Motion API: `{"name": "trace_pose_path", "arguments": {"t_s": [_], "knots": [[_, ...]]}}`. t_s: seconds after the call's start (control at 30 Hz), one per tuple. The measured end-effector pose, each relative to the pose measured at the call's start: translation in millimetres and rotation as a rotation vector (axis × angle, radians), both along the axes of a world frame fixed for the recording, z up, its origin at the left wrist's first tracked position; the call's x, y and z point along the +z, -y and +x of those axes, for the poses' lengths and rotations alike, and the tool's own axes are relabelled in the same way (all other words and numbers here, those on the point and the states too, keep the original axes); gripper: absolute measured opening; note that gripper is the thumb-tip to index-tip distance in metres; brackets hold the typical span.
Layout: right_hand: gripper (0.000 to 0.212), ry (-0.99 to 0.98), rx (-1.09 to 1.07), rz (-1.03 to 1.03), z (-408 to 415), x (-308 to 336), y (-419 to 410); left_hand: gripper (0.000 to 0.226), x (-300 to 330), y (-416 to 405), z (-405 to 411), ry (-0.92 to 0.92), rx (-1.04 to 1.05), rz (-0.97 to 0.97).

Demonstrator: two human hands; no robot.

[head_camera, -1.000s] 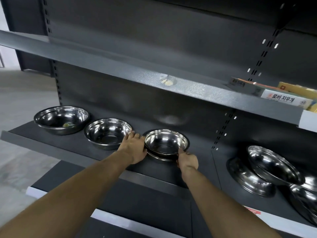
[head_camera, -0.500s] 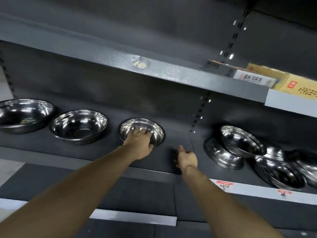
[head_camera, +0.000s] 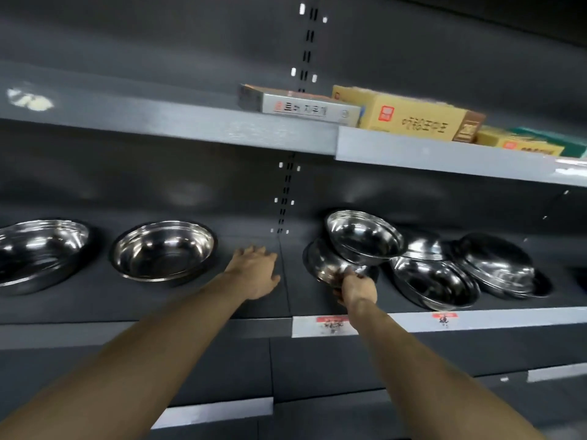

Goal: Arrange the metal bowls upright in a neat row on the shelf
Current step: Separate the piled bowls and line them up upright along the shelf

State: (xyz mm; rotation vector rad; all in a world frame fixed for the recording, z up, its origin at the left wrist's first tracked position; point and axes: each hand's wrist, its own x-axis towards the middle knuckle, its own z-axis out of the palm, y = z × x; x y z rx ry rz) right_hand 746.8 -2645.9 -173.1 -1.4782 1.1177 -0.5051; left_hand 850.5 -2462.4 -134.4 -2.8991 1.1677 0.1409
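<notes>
Two shiny metal bowls stand upright on the dark shelf (head_camera: 178,301): one at the left edge (head_camera: 41,252) and one beside it (head_camera: 163,249). To the right lies a jumble of bowls. A tilted bowl (head_camera: 327,265) leans there with another bowl (head_camera: 365,236) resting on top of it. My right hand (head_camera: 357,289) grips the front rim of that tilted lower bowl. My left hand (head_camera: 255,271) hovers flat, fingers spread, above the bare shelf between the upright bowls and the pile, holding nothing.
More tilted bowls (head_camera: 435,284) and a stack of overturned ones (head_camera: 498,268) crowd the right of the shelf. The upper shelf (head_camera: 222,128) hangs low overhead, carrying cardboard boxes (head_camera: 413,119). Price tags (head_camera: 330,323) sit on the shelf's front edge.
The view swung right. My left hand left the third upright bowl and slid right over the shelf. My right hand reached to the pile and took hold of the tilted bowl's rim.
</notes>
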Motion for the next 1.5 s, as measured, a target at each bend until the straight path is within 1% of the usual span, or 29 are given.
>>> {"name": "trace_pose_path", "arguments": {"t_s": [0.17, 0.2, 0.3, 0.4, 0.47, 0.6, 0.67, 0.9, 1.03, 1.17, 1.33, 1.5], "knots": [[0.050, 0.058, -0.044, -0.030, -20.7, 6.8, 62.9, 0.061, 0.6, 64.5, -24.3, -0.009, 0.014, 0.001], [0.049, 0.082, -0.050, -0.021, -23.3, 8.6, 72.8, 0.061, 0.6, 74.3, -29.1, -0.012, 0.016, 0.002], [0.037, 0.190, -0.073, 0.038, -27.5, 13.1, 95.6, 0.058, 0.9, 96.3, -41.4, -0.011, 0.029, -0.001], [0.039, 0.277, -0.070, 0.120, -31.7, 17.9, 104.3, 0.055, 2.7, 108.3, -49.9, -0.020, 0.045, -0.002], [0.043, 0.257, -0.031, 0.095, -31.5, 18.4, 107.5, 0.056, 3.7, 113.2, -53.6, -0.021, 0.053, 0.001], [0.029, 0.222, -0.011, 0.040, -27.4, 21.0, 109.9, 0.063, 5.0, 117.3, -57.0, -0.023, 0.064, 0.019], [0.027, 0.238, -0.020, 0.052, -25.0, 23.0, 108.5, 0.065, 6.0, 116.4, -56.0, -0.020, 0.077, 0.035], [0.027, 0.343, -0.092, 0.106, -19.7, 27.5, 99.3, 0.073, 14.3, 93.2, -42.4, -0.013, 0.155, 0.061], [0.024, 0.369, -0.015, 0.132, -5.8, 30.1, 79.1, 0.075, 22.3, 62.4, -25.5, 0.033, 0.247, 0.033], [0.026, 0.306, 0.062, 0.086, 15.1, 24.2, 47.9, 0.079, 23.2, 28.2, -16.8, 0.036, 0.327, 0.045], [0.024, 0.308, 0.215, 0.214, 37.5, 8.6, 7.7, 0.079, 16.8, -13.0, -11.7, 0.032, 0.386, 0.071], [0.019, 0.277, 0.248, 0.219, 46.0, -0.8, -11.4, 0.079, 11.8, -34.7, -5.4, 0.033, 0.404, 0.057]]}}
